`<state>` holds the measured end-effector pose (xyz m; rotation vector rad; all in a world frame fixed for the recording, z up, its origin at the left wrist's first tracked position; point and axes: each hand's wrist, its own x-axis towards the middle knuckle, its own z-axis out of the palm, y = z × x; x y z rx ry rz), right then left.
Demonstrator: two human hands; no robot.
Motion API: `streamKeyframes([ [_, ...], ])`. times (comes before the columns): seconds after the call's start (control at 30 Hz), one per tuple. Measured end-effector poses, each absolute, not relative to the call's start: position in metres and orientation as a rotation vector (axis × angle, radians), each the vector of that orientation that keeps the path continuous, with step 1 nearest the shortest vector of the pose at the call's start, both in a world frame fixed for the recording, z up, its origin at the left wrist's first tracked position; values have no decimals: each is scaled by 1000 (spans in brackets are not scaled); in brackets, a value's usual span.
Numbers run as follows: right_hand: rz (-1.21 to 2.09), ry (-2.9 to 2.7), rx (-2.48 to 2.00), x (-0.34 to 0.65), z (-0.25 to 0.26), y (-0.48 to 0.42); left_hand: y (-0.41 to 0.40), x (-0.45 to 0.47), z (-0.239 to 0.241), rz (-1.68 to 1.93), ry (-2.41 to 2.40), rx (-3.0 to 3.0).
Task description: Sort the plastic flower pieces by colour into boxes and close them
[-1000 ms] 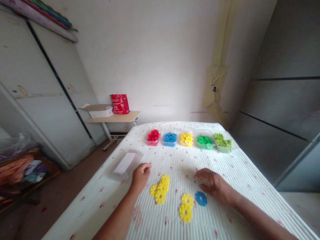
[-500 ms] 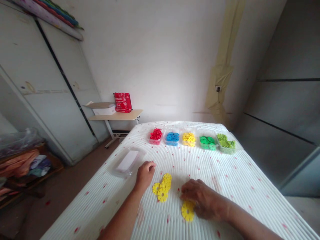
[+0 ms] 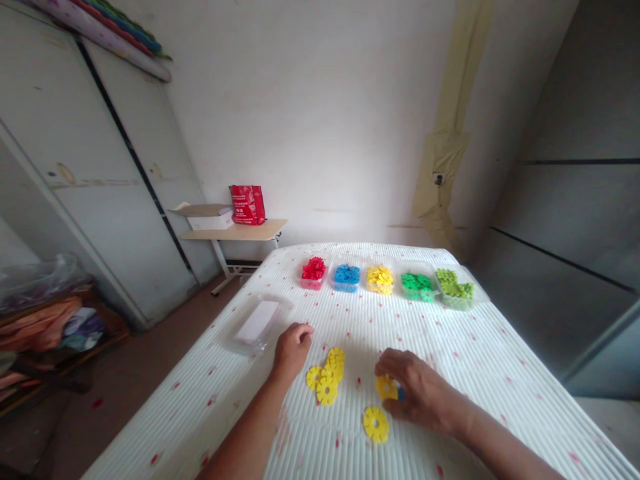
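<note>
My right hand (image 3: 415, 390) has its fingers curved around a yellow notched plastic disc (image 3: 386, 387), and a bit of a blue piece (image 3: 401, 393) shows under the fingers. Just below this hand, a single yellow notched disc (image 3: 376, 425) lies flat on the table. My left hand (image 3: 294, 347) rests on the cloth in a loose fist, with nothing visible in it. To the right of it lies an overlapping cluster of yellow discs (image 3: 327, 389). Further off stands a clear tub of yellow discs (image 3: 379, 280).
Along the table's far side stand clear tubs of red (image 3: 313, 272), blue (image 3: 347, 279), green (image 3: 417, 286) and light green pieces (image 3: 455, 289). A clear plastic lid (image 3: 258, 323) with a white label lies left. Behind, a side table (image 3: 240, 231) bears a red bag (image 3: 247, 205).
My right hand has shifted slightly up and right, with its fingers more apart, showing the yellow disc and blue piece in it. The single disc below is uncovered. My left hand stays put.
</note>
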<state>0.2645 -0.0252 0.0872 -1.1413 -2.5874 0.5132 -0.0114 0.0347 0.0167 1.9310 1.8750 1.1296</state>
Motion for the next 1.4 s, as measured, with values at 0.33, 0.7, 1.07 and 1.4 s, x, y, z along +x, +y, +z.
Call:
streamKeyframes([
  [0.33, 96, -3003, -1117, 231, 69, -54, 36, -12, 16, 1124, 1877, 1965],
  [0.7, -89, -2909, -1135, 240, 114, 6, 37, -12, 15, 1129, 1846, 1954],
  [1.07, -266, -2343, -1671, 259, 153, 144, 34, -12, 17, 1171, 1820, 1919],
  [1.4, -156, -2509, -1401, 308, 56, 67, 33, -11, 19, 1137, 1808, 1933],
])
